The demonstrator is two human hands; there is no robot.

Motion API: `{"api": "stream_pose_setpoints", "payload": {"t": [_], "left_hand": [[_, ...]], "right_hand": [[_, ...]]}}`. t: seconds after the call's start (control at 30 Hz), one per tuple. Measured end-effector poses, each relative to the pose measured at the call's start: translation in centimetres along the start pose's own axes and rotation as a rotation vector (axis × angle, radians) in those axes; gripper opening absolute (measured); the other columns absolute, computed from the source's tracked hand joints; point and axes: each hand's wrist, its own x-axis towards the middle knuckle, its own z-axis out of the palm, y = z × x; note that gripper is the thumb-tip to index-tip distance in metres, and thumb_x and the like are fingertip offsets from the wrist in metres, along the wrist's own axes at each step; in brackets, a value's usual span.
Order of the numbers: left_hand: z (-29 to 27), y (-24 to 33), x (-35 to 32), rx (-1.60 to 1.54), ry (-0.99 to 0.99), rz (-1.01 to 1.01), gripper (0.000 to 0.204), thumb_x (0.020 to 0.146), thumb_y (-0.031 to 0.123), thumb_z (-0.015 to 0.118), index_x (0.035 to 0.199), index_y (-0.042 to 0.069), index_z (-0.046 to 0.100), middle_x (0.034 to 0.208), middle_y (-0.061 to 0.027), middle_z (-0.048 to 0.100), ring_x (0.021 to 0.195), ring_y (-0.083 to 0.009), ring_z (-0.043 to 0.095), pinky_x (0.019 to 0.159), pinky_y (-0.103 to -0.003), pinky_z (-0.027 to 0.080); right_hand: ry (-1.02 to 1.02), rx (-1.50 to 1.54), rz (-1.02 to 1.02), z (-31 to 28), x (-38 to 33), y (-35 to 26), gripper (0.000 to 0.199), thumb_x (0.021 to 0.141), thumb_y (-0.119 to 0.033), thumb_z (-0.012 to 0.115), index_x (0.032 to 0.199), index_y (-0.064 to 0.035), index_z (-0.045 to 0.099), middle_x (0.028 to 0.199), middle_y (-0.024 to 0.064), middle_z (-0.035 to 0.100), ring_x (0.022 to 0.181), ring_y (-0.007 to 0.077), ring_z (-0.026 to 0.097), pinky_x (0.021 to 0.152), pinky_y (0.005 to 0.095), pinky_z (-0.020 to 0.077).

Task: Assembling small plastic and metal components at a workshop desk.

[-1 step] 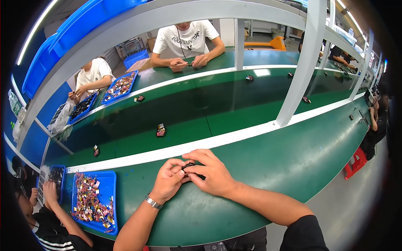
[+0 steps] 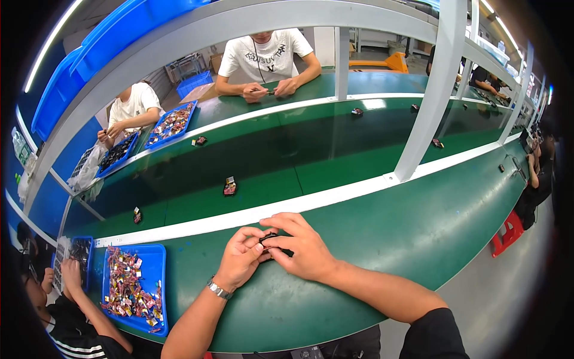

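Above the green bench top, both my hands meet around a small black part (image 2: 270,237), which is mostly covered by fingers, so its exact kind does not show. My left hand (image 2: 240,257) pinches it from the left between thumb and fingertips; a metal-banded watch is on that wrist. From the right, my right hand (image 2: 302,248) closes over it, its index finger reaching across the top. Left of my forearm, a blue tray (image 2: 156,254) holds a heap of small reddish parts (image 2: 128,287) with yellow and white bits.
A white rail (image 2: 251,214) divides the bench from the green belt (image 2: 287,173), where several small black assemblies (image 2: 229,186) lie apart. A grey post (image 2: 431,96) rises from the rail. Co-workers sit across and at both sides; a person's hand (image 2: 72,275) works beyond the tray. A red stool (image 2: 508,234) stands right.
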Motion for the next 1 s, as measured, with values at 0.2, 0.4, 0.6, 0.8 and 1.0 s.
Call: {"api": "stream_pose_setpoints", "payload": {"t": [0.2,0.4,0.6,0.8,1.0], "left_hand": [[0.6,0.1,0.1,0.033,0.047,0.016,0.025,0.100,0.003,0.052,0.124,0.005,0.050,0.140,-0.0163,0.053,0.119,-0.0218,0.060,0.098,-0.038,0.053],[0.7,0.5,-0.2,0.001,0.067,-0.037,0.026,0.102,0.005,0.049,0.127,0.006,0.049,0.128,-0.0105,0.061,0.114,-0.0163,0.060,0.096,-0.033,0.052],[1.2,0.7,-0.1,-0.021,0.140,-0.064,0.026,0.101,0.005,0.052,0.126,0.007,0.050,0.122,-0.0089,0.063,0.111,-0.0163,0.061,0.094,-0.034,0.054],[1.3,0.8,0.0,0.000,0.146,-0.104,0.025,0.101,0.003,0.050,0.126,0.007,0.050,0.123,-0.0081,0.063,0.109,-0.0159,0.063,0.091,-0.032,0.055],[1.2,0.6,0.1,0.023,0.152,-0.107,0.025,0.101,0.003,0.048,0.126,0.006,0.050,0.123,-0.0079,0.063,0.107,-0.0150,0.063,0.090,-0.031,0.055]], "right_hand": [[-0.061,-0.016,-0.002,0.0,-0.1,0.2,0.022,0.078,-0.001,0.070,0.099,-0.0043,0.070,0.129,0.0114,0.059,0.122,0.0324,0.052,0.099,0.0422,0.0473],[-0.024,-0.121,-0.084,-0.3,0.6,-0.1,0.025,0.072,0.000,0.072,0.095,-0.0048,0.065,0.109,0.0091,0.061,0.104,0.0301,0.059,0.087,0.0401,0.0513],[-0.067,-0.249,-0.170,-0.6,1.0,0.3,0.027,0.069,0.001,0.073,0.094,-0.0044,0.065,0.098,0.0054,0.062,0.091,0.0242,0.061,0.076,0.0360,0.0536],[-0.118,-0.300,-0.240,-0.8,1.4,0.9,0.027,0.070,0.001,0.074,0.095,-0.0071,0.067,0.094,0.0051,0.062,0.085,0.0234,0.062,0.071,0.0336,0.0537],[-0.191,-0.411,-0.282,-1.3,1.7,1.0,0.022,0.073,-0.001,0.073,0.094,-0.0069,0.068,0.093,0.0035,0.062,0.083,0.0219,0.062,0.069,0.0328,0.0543]]}}
